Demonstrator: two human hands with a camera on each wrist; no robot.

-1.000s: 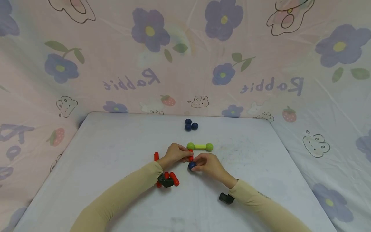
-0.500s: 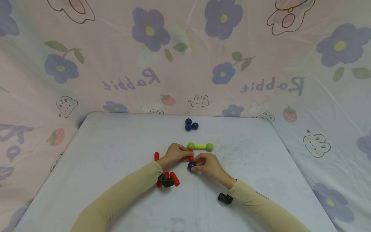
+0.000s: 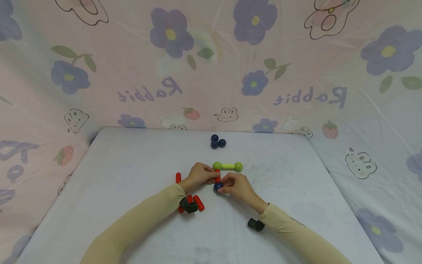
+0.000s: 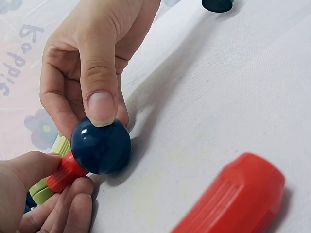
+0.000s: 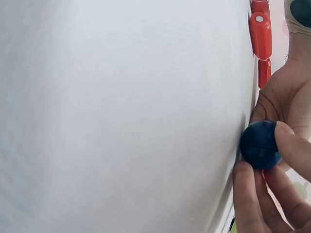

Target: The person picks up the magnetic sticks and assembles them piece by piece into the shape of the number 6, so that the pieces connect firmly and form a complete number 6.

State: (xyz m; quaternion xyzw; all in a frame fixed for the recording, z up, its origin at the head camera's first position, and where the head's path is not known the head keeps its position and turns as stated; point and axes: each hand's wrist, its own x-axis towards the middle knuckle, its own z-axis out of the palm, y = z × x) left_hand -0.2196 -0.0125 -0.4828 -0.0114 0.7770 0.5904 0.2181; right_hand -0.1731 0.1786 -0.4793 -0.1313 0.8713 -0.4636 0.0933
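Note:
Between thumb and fingers my left hand (image 3: 201, 173) pinches a short red rod (image 4: 68, 172). The rod's far end meets a lime-green ball (image 3: 217, 166), which a yellow-green rod (image 3: 228, 167) joins to a second green ball (image 3: 238, 167). At the rod's near end sits a dark blue ball (image 4: 101, 146). My right hand (image 3: 240, 187) holds this blue ball, its thumb on the near side, as the left wrist view shows. In the right wrist view the ball (image 5: 261, 145) lies between thumb and fingers and hides most of the red rod.
Several loose red rods (image 3: 199, 202) lie by my left forearm, partly hidden by the dark wrist camera (image 3: 189, 205). Three dark blue balls (image 3: 214, 144) cluster towards the back of the white table (image 3: 138, 154). A patterned cloth (image 3: 211, 73) hangs behind the table.
My right hand has moved the blue ball slightly away from me, up against the red rod's near end. The left hand keeps its place on the rod.

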